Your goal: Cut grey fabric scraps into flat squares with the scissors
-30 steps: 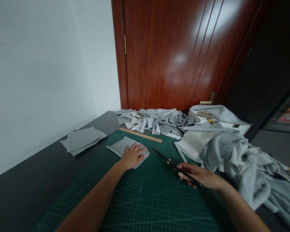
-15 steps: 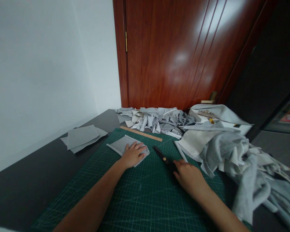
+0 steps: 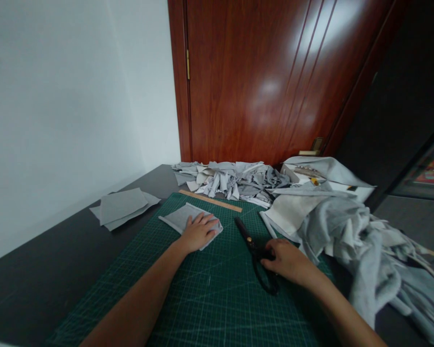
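My left hand (image 3: 198,232) lies flat with fingers stretched out, pressing on a grey fabric piece (image 3: 179,217) with folded edges. The fabric rests on a green gridded cutting mat (image 3: 210,308). To the right, black-handled scissors (image 3: 251,244) lie on the mat with closed blades pointing away from me. My right hand (image 3: 284,260) has its fingers curled round one handle loop, while the other loop shows beside it. Beyond the fabric piece lies a wooden ruler (image 3: 210,201).
Grey fabric pieces (image 3: 125,207) lie stacked on the dark table at left. A heap of scraps (image 3: 235,178) sits along the back by the door (image 3: 246,86). Crumpled grey cloth (image 3: 336,226) covers the right side, with a white box (image 3: 361,193) behind it.
The scissors have turned slightly and their handle loops now show more. My right hand has shifted a little right on the handle. My left hand stays on the fabric piece.
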The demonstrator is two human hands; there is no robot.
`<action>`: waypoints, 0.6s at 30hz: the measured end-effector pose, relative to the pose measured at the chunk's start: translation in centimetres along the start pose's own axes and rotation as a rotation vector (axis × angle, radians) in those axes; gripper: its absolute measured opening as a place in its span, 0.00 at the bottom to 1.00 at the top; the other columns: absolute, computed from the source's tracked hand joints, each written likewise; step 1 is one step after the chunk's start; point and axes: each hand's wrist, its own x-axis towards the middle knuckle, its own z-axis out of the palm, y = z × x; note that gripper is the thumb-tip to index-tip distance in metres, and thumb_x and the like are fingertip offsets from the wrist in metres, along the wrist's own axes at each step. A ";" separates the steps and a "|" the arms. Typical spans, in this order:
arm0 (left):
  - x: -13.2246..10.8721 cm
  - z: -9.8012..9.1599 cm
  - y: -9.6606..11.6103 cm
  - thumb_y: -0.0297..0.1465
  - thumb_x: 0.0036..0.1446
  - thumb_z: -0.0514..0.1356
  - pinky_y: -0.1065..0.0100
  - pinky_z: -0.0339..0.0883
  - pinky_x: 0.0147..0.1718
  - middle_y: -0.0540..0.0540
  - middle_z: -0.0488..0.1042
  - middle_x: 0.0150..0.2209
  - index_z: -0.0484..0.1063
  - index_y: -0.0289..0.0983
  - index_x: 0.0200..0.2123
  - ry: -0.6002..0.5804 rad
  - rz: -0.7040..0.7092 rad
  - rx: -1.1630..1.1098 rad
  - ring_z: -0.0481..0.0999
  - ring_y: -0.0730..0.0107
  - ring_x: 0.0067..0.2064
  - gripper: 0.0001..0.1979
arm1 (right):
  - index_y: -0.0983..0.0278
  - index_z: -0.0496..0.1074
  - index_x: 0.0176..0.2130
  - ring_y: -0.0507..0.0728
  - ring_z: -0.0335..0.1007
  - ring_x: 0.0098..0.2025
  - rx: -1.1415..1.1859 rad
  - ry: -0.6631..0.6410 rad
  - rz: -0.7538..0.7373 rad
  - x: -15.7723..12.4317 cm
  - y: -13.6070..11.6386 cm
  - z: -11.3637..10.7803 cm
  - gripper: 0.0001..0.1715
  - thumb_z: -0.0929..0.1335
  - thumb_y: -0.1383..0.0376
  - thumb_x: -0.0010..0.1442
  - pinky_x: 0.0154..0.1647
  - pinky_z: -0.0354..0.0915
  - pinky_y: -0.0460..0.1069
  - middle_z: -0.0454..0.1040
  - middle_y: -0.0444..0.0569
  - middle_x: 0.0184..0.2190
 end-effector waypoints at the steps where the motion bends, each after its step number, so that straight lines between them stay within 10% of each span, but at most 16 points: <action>1: 0.0 0.0 0.0 0.40 0.67 0.48 0.34 0.45 0.59 0.49 0.57 0.67 0.58 0.54 0.63 -0.001 -0.001 0.001 0.50 0.49 0.68 0.22 | 0.69 0.76 0.39 0.61 0.72 0.41 0.021 -0.010 0.019 0.0 -0.1 0.0 0.17 0.67 0.60 0.55 0.39 0.62 0.49 0.78 0.57 0.37; 18: -0.2 -0.2 0.2 0.41 0.68 0.47 0.33 0.44 0.59 0.49 0.57 0.67 0.59 0.52 0.62 -0.005 0.009 -0.009 0.51 0.50 0.67 0.21 | 0.59 0.57 0.32 0.56 0.72 0.33 0.246 -0.022 -0.054 -1.4 -0.7 -0.8 0.07 0.62 0.70 0.58 0.33 0.58 0.47 0.72 0.44 0.28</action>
